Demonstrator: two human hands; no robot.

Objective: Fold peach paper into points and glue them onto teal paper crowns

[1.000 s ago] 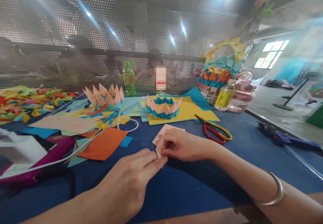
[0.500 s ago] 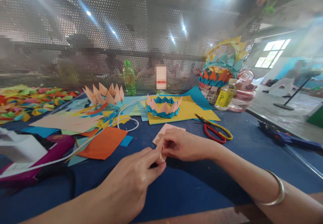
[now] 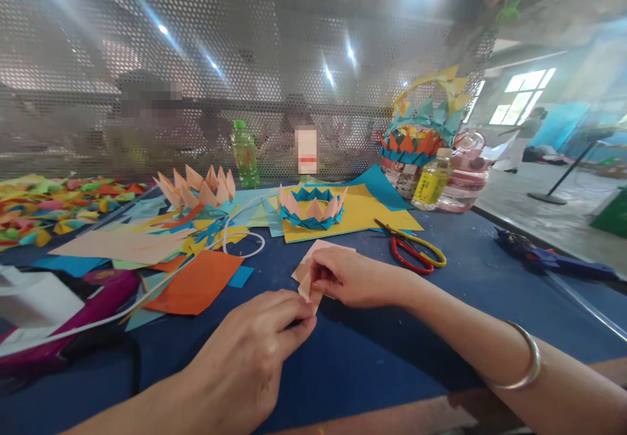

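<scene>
A folded pink paper (image 3: 304, 287) is held just above the counter (image 3: 362, 383), near the middle of the scene. Its near end is pinched between the thumb and fingers of the left hand (image 3: 264, 337), while its right side is gripped by the bent fingers of the right hand (image 3: 343, 277); the two hands are brought almost together at the piece. A silver bangle (image 3: 533, 360) is worn on the right forearm. Just beyond the right hand, pink sheets (image 3: 321, 247) are laid flat, partly covered by it. To the right, scissors (image 3: 393, 231) with red and yellow handles are placed. Farther back, a blue and pink paper ring (image 3: 308, 223) is set on a yellow sheet (image 3: 375, 209). On the left, an orange sheet (image 3: 198, 283) is seen near a white cord (image 3: 183, 264), and a peach pointed paper crown (image 3: 196, 192) is stood behind them. At the far right, a paper-trimmed basket (image 3: 401, 177) is partly hidden by a yellow-labelled bottle (image 3: 432, 185), beside which a pink bottle (image 3: 463, 190) is stood. The far edge is backed by a perforated panel (image 3: 274, 43)
</scene>
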